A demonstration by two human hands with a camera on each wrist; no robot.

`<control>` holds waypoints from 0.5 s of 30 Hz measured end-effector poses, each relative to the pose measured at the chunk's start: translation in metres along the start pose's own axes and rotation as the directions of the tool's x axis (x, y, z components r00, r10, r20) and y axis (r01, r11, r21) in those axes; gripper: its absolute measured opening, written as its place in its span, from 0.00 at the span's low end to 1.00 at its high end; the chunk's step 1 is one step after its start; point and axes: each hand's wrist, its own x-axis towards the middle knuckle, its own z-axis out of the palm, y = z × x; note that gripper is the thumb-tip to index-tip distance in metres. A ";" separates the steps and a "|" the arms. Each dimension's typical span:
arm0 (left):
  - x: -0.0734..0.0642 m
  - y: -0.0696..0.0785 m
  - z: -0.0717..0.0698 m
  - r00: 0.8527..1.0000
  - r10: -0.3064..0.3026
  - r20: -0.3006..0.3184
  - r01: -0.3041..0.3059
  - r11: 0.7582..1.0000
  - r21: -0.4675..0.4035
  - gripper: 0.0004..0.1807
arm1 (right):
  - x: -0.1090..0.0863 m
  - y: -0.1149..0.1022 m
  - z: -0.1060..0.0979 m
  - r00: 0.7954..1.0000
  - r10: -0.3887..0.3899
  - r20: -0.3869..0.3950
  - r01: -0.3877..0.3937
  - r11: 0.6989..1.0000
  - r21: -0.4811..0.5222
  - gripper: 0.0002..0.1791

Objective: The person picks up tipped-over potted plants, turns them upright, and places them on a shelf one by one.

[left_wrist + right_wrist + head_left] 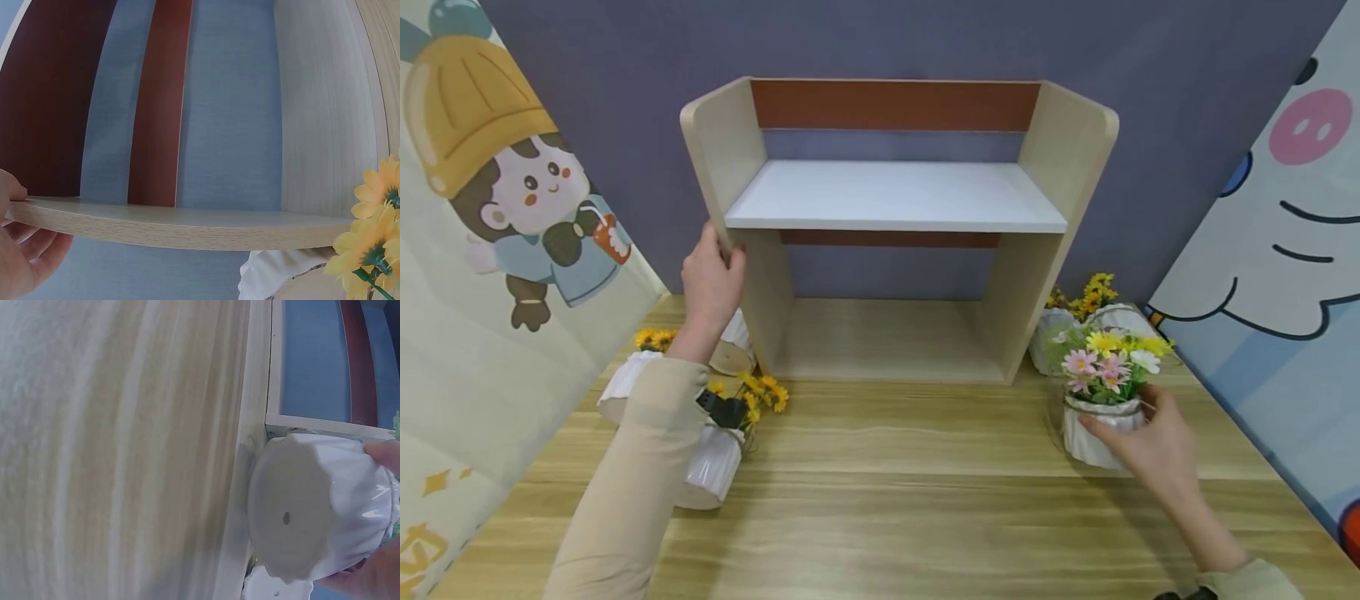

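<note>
A small two-tier shelf (895,196) stands against the wall, with pale wood sides and a white middle board. My left hand (713,279) grips the front edge of its left side panel (187,228); in the left wrist view the thumb lies on one face and the fingers on the other. On the right, my right hand (1168,446) holds a white ruffled flowerpot (1093,433) with pink, yellow and white artificial flowers (1108,362). The right wrist view shows the pot's round base (287,512) with a small hole, raised off the table.
Left of the shelf, several white pots lie tipped over, one (711,467) with yellow flowers (763,393) beside my left forearm. More pots (1048,337) with yellow flowers are at the shelf's right side. Printed cloth panels (467,350) flank the wooden tabletop (895,483).
</note>
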 end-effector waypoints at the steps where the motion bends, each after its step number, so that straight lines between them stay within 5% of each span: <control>1: 0.000 0.000 0.000 1.000 -0.001 0.002 0.001 1.000 -0.001 0.18 | 0.000 0.000 0.001 1.000 0.002 0.004 -0.002 1.000 0.004 0.59; 7: -0.001 -0.001 0.003 1.000 -0.001 0.005 0.001 1.000 -0.001 0.18 | 0.000 0.001 0.000 0.999 -0.004 0.033 0.004 1.000 0.006 0.58; 15: -0.002 -0.001 0.003 1.000 0.002 -0.003 -0.002 1.000 -0.005 0.18 | 0.002 0.015 -0.010 0.981 -0.066 0.181 0.043 0.990 0.131 0.55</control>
